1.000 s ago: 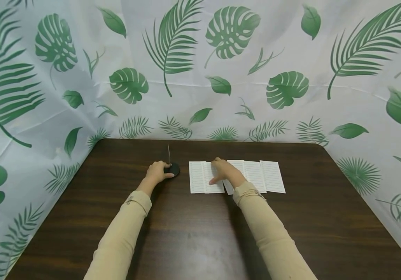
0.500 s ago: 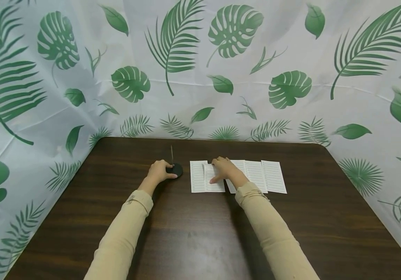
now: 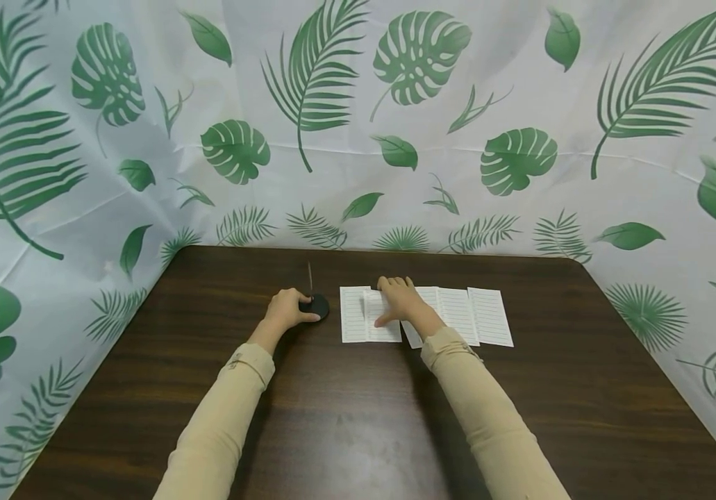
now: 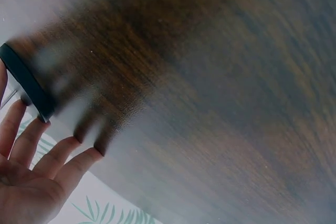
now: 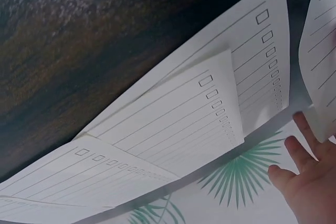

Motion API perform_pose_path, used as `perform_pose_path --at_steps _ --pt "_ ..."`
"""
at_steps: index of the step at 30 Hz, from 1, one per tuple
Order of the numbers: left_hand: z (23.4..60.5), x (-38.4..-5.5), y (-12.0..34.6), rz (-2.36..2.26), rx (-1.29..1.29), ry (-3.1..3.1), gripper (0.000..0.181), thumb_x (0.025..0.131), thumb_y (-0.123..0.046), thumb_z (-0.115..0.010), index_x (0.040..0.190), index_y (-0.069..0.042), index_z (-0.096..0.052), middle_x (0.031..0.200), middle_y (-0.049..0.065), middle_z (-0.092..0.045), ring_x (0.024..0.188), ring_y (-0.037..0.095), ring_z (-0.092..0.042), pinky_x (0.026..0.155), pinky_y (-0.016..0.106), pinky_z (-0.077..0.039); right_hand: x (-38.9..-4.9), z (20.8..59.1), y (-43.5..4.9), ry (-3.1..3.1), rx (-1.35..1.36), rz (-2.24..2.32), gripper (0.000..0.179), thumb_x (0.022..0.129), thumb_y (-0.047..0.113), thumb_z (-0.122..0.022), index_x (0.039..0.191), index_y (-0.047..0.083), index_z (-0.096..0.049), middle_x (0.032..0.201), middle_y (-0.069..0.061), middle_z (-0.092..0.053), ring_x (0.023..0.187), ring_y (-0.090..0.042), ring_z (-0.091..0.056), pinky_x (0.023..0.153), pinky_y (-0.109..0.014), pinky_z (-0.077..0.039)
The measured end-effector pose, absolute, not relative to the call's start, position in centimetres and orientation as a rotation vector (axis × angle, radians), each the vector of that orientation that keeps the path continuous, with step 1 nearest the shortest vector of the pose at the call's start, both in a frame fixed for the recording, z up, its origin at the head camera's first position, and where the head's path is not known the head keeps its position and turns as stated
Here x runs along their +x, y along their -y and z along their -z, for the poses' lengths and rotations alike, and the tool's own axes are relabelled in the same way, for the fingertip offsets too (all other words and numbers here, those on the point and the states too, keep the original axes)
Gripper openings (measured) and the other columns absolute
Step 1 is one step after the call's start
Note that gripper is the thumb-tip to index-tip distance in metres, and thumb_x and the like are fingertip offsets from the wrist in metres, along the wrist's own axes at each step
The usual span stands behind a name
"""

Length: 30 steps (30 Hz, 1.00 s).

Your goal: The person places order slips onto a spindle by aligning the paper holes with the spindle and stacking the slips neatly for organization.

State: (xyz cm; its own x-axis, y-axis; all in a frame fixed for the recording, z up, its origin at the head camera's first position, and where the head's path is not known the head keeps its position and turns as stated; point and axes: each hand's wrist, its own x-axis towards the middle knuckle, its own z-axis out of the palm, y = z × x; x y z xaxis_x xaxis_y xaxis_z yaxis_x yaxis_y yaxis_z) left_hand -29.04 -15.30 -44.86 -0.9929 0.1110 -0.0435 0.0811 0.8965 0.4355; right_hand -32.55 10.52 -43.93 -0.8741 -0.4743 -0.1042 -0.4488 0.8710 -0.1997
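My left hand (image 3: 284,309) grips the rim of a bill spike's round black base (image 3: 318,307), with its thin metal rod (image 3: 310,278) standing upright. In the left wrist view, fingertips touch the dark base (image 4: 26,82) at the left edge. My right hand (image 3: 401,298) spans the second paper slip (image 3: 375,309) from the left, thumb at the near side and fingers at the far edge. That slip overlaps the leftmost slip (image 3: 351,316). In the right wrist view the held slip (image 5: 323,40) bows upward, apart from the others, and the thumb is mostly hidden.
Several lined slips with checkboxes, including one (image 3: 456,316) and the rightmost (image 3: 490,316), lie in an overlapping row on the dark wooden table (image 3: 345,417). Behind the table hangs a white leaf-print curtain (image 3: 332,173).
The bill spike has moved slightly right, toward the slips, with my left hand. Under my right hand, the second slip's far edge has bowed up and come over the leftmost slip.
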Motion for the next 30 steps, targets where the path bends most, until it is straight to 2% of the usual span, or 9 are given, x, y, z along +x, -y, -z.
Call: perform_pose_path --at_steps 3,6,11,16,18,22,28,30 --pt "44.91 -28.94 15.37 -0.683 0.159 -2.999 0.052 0.077 -0.037 -0.077 0.12 -0.009 -0.065 0.125 0.016 -0.061 0.116 0.036 -0.056 0.097 0.048 -0.048 -32.48 43.98 -10.36 -2.912 -0.74 0.281 0.081 0.063 0.035 -0.086 0.123 0.004 -0.041 0.123 -0.022 -0.055 0.119 -0.042 -0.045 0.111 -0.057 -0.028" --pt "44.95 -29.01 15.28 -0.68 0.16 -3.003 0.053 0.077 -0.038 -0.077 0.12 -0.009 -0.065 0.125 0.016 -0.061 0.116 0.036 -0.056 0.097 0.048 -0.048 -32.41 44.01 -10.32 -2.92 -0.725 0.323 0.091 0.062 0.033 -0.088 0.132 0.005 -0.036 0.123 -0.023 -0.053 0.113 -0.041 -0.047 0.102 -0.054 -0.039" --pt "44.86 -29.05 15.23 -0.696 0.158 -3.01 0.053 0.077 -0.037 -0.077 0.12 -0.009 -0.065 0.125 0.016 -0.062 0.116 0.036 -0.057 0.097 0.048 -0.048 -32.41 43.91 -10.12 -2.897 -0.663 0.382 0.115 0.06 0.03 -0.089 0.149 0.012 -0.019 0.125 -0.027 -0.042 0.106 -0.043 -0.052 0.088 -0.053 -0.048" --pt "44.72 -28.93 15.16 -0.716 0.141 -3.009 0.054 0.077 -0.036 -0.077 0.121 -0.008 -0.064 0.125 0.015 -0.061 0.116 0.036 -0.057 0.097 0.048 -0.048 -32.54 43.97 -10.17 -2.779 -0.595 0.575 0.12 0.063 0.017 -0.087 0.152 0.013 -0.006 0.128 -0.032 -0.028 0.082 -0.033 -0.059 0.075 -0.042 -0.054" --pt "44.74 -28.91 15.13 -0.713 0.132 -3.004 0.054 0.077 -0.037 -0.077 0.121 -0.008 -0.064 0.126 0.015 -0.061 0.116 0.036 -0.056 0.096 0.049 -0.049 -32.54 44.05 -10.25 -2.742 -0.564 0.636 0.121 0.065 0.013 -0.086 0.152 0.014 -0.003 0.131 -0.034 -0.023 0.077 -0.03 -0.058 0.073 -0.039 -0.055" --pt "44.8 -28.96 15.1 -0.698 0.096 -3.002 0.055 0.076 -0.04 -0.077 0.121 -0.01 -0.065 0.128 0.015 -0.06 0.115 0.037 -0.057 0.093 0.051 -0.05 -32.46 44.14 -10.42 -2.733 -0.543 0.664 0.118 0.066 0.008 -0.085 0.152 0.014 -0.005 0.13 -0.033 -0.025 0.08 -0.032 -0.058 0.077 -0.042 -0.054" --pt "44.88 -28.93 15.1 -0.692 0.054 -2.989 0.055 0.075 -0.041 -0.078 0.12 -0.012 -0.066 0.13 0.014 -0.058 0.116 0.036 -0.056 0.093 0.052 -0.049 -32.34 44.27 -10.57 -2.752 -0.591 0.661 0.092 0.075 -0.004 -0.074 0.148 0.006 -0.019 0.136 -0.034 -0.034 0.104 -0.045 -0.055 0.087 -0.051 -0.051" --pt "44.89 -28.91 15.07 -0.697 0.053 -2.983 0.055 0.075 -0.041 -0.078 0.12 -0.011 -0.065 0.13 0.014 -0.058 0.116 0.035 -0.056 0.094 0.05 -0.049 -32.37 44.38 -10.61 -2.75 -0.571 0.72 0.088 0.077 -0.008 -0.069 0.148 0.005 -0.018 0.133 -0.033 -0.043 0.098 -0.041 -0.058 0.08 -0.046 -0.053"
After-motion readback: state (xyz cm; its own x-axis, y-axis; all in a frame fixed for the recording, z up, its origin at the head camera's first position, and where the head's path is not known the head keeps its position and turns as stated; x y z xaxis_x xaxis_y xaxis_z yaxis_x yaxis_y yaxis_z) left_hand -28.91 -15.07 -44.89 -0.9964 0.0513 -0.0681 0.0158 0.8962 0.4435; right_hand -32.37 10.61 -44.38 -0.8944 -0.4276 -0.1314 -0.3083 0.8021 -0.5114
